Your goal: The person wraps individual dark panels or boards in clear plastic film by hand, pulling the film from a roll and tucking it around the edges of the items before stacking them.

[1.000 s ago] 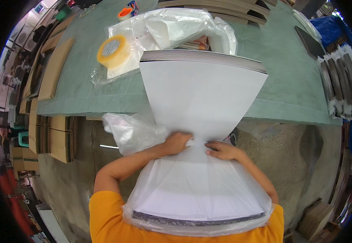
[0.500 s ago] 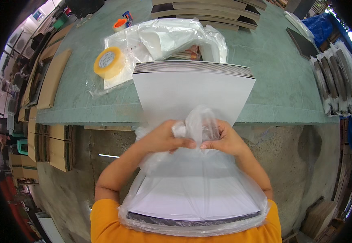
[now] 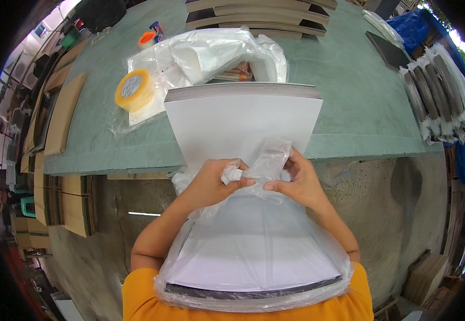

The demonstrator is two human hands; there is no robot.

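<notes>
A thick stack of white sheets [image 3: 243, 120] leans from my body onto the edge of the green table [image 3: 350, 107]. A clear plastic bag [image 3: 254, 251] covers the stack's lower half. My left hand [image 3: 214, 179] and my right hand [image 3: 294, 179] meet over the middle of the stack. Both pinch the bunched open edge of the bag [image 3: 264, 160], which is lifted off the top sheet.
A yellow tape roll [image 3: 133, 90] and a pile of clear plastic bags [image 3: 206, 53] lie on the table behind the stack. Flat brown boards [image 3: 254, 13] sit at the far edge. Bagged dark bundles [image 3: 441, 91] line the right side. Cardboard pieces [image 3: 64, 109] stand at the left.
My hands have gathered the bag's open edge from flat on the sheets into a raised bunch and drawn it slightly up the stack.
</notes>
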